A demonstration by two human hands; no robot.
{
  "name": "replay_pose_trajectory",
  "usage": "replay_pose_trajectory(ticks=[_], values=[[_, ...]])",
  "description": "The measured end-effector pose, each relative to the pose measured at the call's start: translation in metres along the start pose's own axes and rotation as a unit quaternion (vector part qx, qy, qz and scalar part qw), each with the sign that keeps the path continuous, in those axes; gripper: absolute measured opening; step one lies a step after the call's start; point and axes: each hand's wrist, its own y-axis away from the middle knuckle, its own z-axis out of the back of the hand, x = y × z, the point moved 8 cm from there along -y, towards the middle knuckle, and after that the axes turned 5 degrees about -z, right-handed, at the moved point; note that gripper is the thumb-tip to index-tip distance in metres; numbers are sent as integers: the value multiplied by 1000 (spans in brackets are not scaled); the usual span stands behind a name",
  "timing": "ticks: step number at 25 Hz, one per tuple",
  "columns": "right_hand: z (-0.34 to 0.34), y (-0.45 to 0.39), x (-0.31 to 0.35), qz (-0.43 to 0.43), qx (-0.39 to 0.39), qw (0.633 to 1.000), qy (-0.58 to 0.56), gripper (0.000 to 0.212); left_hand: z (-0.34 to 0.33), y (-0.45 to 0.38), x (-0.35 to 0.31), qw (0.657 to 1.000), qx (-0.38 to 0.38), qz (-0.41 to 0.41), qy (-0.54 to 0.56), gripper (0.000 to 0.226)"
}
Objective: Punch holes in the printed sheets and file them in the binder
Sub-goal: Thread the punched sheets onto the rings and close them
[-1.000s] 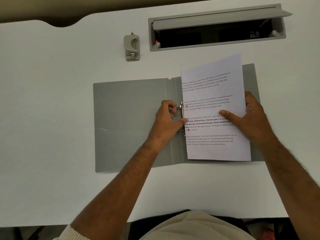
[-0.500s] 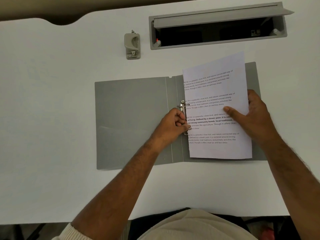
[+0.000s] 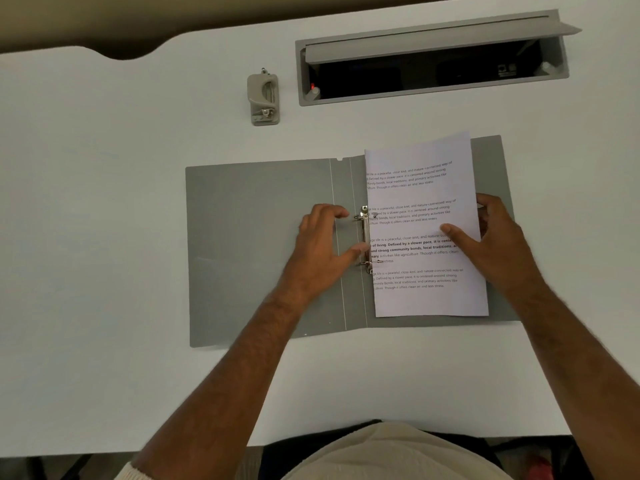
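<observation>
White table (image 3: pixel 104 237), a person's two forearms reaching in from the near edge. Grey binder (image 3: pixel 256 251) lies open flat, spine running near-to-far. Left hand (image 3: pixel 323 245) rests on the spine strip, fingers loosely curved, thumb tip at the ring mechanism (image 3: pixel 364 239); I cannot tell if it grips the metal or only touches it. Right hand (image 3: pixel 485 242) pinches the outer long edge of the printed sheets (image 3: pixel 426 216), thumb on top, fingers curled behind. Sheets sit on the right cover, long axis parallel to the spine but tilted slightly clockwise, hole edge at the rings. Lower ring appears to pass through the paper; upper one unclear. Judgement: seating turns on sliding the stack leftward toward the rings, left hand being nearer them. Farther off, the hole punch (image 3: pixel 263 98) stands apart, beside an open cable tray (image 3: pixel 433 53).
</observation>
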Motion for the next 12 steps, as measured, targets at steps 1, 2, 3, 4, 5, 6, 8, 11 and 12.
replay_pose_trajectory(ticks=[1,2,3,4,5,6,8,11,12], values=[[3,0,-2,7,-19,1000,23,67,2,-2,2,1000,16,-3,-17,70],[7,0,-3,18,-45,997,55,70,2,-3,5,999,39,-6,-29,82],[10,1,-4,32,-69,993,86,72,1,-5,6,997,64,-14,-40,92],[11,2,-2,51,-84,991,96,72,-1,-5,5,994,88,-25,-54,100],[8,3,2,75,-79,991,83,68,-4,-5,5,991,109,-38,-69,105],[1,4,8,100,-51,992,54,63,-8,-5,3,987,128,-51,-85,108],[-25,10,22,133,50,990,9,61,-12,-4,1,981,150,-60,-107,109],[-68,19,37,151,187,969,54,83,-12,-6,2,981,148,-56,-115,106],[-79,18,39,157,213,960,87,91,-12,-6,2,980,150,-53,-116,105]])
